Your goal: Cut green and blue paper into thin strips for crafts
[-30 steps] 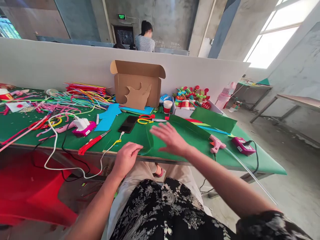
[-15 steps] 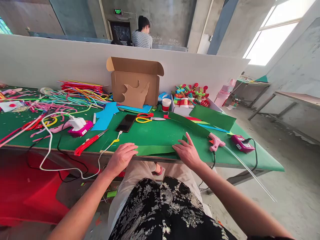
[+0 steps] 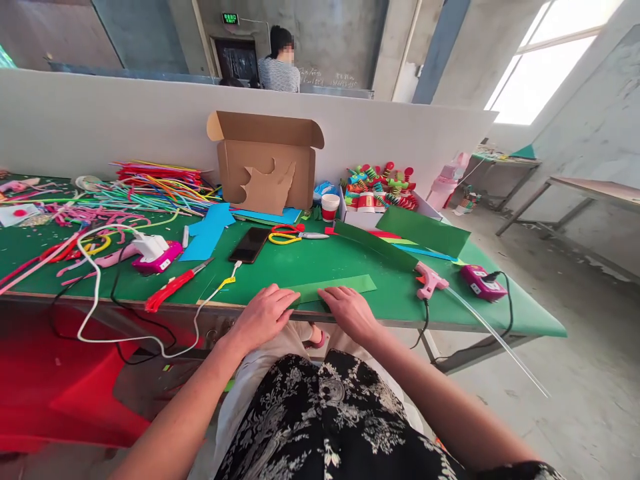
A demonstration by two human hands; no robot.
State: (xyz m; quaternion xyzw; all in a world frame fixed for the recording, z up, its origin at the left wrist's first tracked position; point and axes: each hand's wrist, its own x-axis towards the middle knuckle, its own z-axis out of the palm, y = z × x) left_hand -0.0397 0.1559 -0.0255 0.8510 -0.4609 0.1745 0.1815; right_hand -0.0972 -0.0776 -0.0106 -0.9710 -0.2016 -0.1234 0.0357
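A strip of green paper lies near the table's front edge, slanting up a little toward its right end. My left hand pinches its left part, fingers together and thumb hidden. Close by, my right hand is closed over the near edge of the strip around its middle, with the fingertips pointing left. A short length of the paper shows between both hands. Beyond them lie a black phone on a white cable and yellow-handled scissors.
A pink glue gun and a power socket block are at the right. Larger green sheets lie behind them. At the left are a red-handled knife, another socket block and pipe cleaners. An open cardboard box stands at the back.
My hands have come closer together. The right hand has moved left along the strip, its raised finger now lowered, and the strip's right end now shows beyond it. My left hand has shifted right.
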